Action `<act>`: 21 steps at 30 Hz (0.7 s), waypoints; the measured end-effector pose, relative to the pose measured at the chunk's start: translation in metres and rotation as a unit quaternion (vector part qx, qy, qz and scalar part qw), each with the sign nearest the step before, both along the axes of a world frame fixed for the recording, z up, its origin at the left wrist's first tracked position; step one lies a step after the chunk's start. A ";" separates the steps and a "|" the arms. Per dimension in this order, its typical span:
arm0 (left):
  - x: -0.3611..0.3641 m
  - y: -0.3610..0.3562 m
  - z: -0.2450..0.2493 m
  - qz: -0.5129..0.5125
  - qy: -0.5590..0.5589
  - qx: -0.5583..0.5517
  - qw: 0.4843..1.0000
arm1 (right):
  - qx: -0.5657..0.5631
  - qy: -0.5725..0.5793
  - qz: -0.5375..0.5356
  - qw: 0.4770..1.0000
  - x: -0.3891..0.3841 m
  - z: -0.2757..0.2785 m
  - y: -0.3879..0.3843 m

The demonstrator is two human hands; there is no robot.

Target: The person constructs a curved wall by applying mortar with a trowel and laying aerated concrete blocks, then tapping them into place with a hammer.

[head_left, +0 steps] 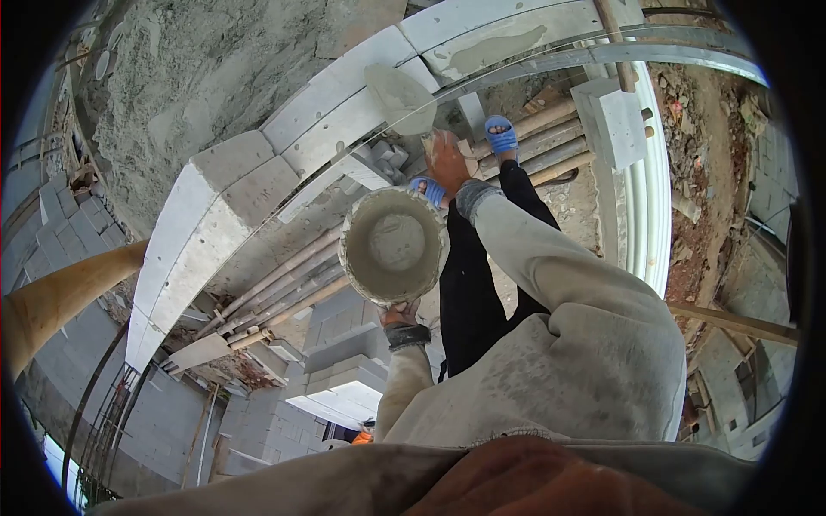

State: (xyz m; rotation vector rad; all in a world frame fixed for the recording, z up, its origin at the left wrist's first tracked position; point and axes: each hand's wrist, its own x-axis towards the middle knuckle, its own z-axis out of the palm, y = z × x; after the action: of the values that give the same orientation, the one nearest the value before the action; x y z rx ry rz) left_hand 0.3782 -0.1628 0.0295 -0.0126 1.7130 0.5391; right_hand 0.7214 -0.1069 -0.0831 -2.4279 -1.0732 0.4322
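My left hand [400, 314] grips the lower rim of a round bucket [350, 249] crusted with mortar. Grey wet mortar [397, 242] lies inside it. Beyond the bucket, my right hand [446, 162] is closed, smeared by motion, at the narrow end of a rounded grey trowel [401, 98]; its handle is hidden by the hand. The trowel's blade overlaps the top of a wall of pale blocks [344, 142].
Wooden poles [284, 284] lie beyond the bucket. A pale block [609, 123] stands at the upper right, near white pipes [637, 215]. Blue slippers [501, 135] are on my feet. Stacked blocks [344, 383] sit lower left; a thick pole [77, 297] crosses the left side.
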 end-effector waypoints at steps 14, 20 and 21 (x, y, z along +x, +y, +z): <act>-0.052 -0.036 0.009 0.096 0.088 0.025 0.991 | -0.038 0.005 0.161 0.986 -0.081 -0.019 0.023; -0.040 -0.023 0.009 0.107 0.110 0.014 0.988 | -0.101 0.103 0.385 0.912 -0.053 0.032 -0.015; -0.037 -0.022 0.004 0.099 0.115 0.012 0.988 | -0.070 0.138 0.405 0.901 -0.045 0.032 -0.034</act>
State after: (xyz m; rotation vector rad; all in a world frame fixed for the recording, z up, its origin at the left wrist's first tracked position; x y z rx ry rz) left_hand 0.3415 -0.1851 0.0332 -0.1072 1.9420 0.7307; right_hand 0.6766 -0.1410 -0.0515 -1.8290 -1.9302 1.1039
